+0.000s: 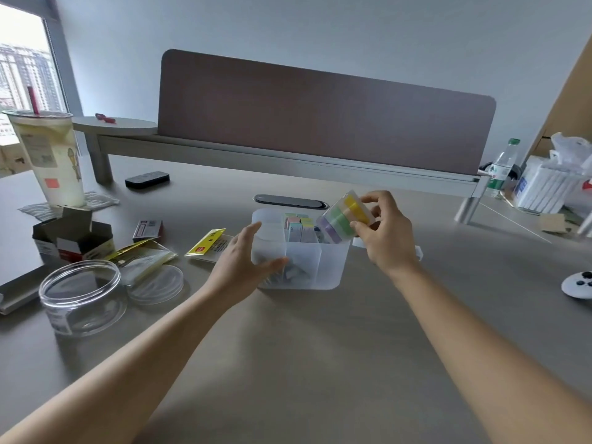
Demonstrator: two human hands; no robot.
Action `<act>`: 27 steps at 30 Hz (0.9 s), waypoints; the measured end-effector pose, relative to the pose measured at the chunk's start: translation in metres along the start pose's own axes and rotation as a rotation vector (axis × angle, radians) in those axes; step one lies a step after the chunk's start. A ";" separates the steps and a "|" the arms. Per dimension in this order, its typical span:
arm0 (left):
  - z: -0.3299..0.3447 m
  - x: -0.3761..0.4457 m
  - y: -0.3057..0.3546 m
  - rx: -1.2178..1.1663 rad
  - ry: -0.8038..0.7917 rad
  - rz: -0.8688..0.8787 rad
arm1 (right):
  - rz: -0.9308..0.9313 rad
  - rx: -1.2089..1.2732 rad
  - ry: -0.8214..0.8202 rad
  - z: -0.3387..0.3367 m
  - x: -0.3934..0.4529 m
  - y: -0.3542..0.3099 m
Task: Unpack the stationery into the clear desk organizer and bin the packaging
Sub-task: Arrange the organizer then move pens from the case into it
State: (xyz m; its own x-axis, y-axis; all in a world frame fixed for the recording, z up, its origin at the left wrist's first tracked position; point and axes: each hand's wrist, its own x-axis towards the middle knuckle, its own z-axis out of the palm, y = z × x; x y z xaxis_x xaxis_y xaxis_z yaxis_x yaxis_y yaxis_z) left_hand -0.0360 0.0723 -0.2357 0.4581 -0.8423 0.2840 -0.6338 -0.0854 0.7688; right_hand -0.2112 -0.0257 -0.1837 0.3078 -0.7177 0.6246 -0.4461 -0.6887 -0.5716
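Now right hand [386,232] pinching clear pack of coloured tape rolls [344,216] above clear desk organizer [320,267], left hand [246,254] open-fingered against its side

A grey-brown desk [304,363] fills the lower part of the view, its surface matte and evenly lit. Along its far edge runs a pale metal rail [288,161] on round legs, carrying a mauve fabric divider screen [320,113] with rounded corners. An oval cable grommet [290,201] sits in the desk just before the rail. Behind stands a plain pale grey-blue wall [320,30]. At the far left, a window [22,68] admits bright daylight and shows high-rise buildings outside. A light wooden panel [570,100] leans in at the far right.
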 end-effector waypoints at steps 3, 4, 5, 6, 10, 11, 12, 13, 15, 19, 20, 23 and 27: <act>0.003 0.003 0.002 -0.030 -0.008 -0.030 | -0.019 -0.062 -0.080 0.000 0.007 -0.002; 0.004 0.004 0.002 -0.033 -0.003 -0.034 | -0.027 -0.089 -0.108 0.000 0.009 -0.004; 0.004 0.005 0.001 -0.039 0.001 -0.038 | -0.034 -0.117 -0.131 0.000 0.012 -0.005; 0.005 0.006 0.001 -0.043 0.003 -0.038 | -0.034 -0.144 -0.150 0.000 0.014 -0.007; 0.004 0.008 0.000 -0.042 -0.002 -0.036 | -0.018 -0.233 -0.243 -0.001 0.023 -0.011; 0.004 0.008 0.000 -0.049 -0.005 -0.039 | -0.017 -0.244 -0.270 0.001 0.023 -0.011; 0.004 0.009 -0.002 -0.057 -0.007 -0.040 | -0.014 -0.242 -0.292 0.002 0.023 -0.011; 0.004 0.009 -0.003 -0.062 -0.009 -0.038 | -0.008 -0.229 -0.307 0.004 0.023 -0.009; 0.004 0.009 -0.004 -0.064 -0.011 -0.030 | 0.016 -0.176 -0.311 0.007 0.021 -0.005; 0.005 0.010 -0.006 -0.060 -0.008 -0.018 | 0.098 -0.035 -0.307 0.007 0.014 0.003; 0.005 0.010 -0.006 -0.063 -0.008 -0.020 | 0.108 -0.020 -0.322 0.007 0.012 0.005; 0.008 0.013 -0.007 -0.086 -0.010 -0.022 | 0.097 -0.031 -0.372 0.007 0.006 0.012; 0.012 0.014 -0.010 -0.091 -0.001 -0.005 | 0.083 -0.004 -0.414 0.009 -0.007 0.022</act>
State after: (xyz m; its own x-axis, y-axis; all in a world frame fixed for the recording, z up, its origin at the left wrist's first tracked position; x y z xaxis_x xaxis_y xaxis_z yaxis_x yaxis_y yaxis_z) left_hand -0.0303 0.0548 -0.2461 0.4606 -0.8425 0.2794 -0.5719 -0.0410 0.8193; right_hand -0.2158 -0.0367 -0.2048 0.5820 -0.7520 0.3095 -0.4864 -0.6270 -0.6085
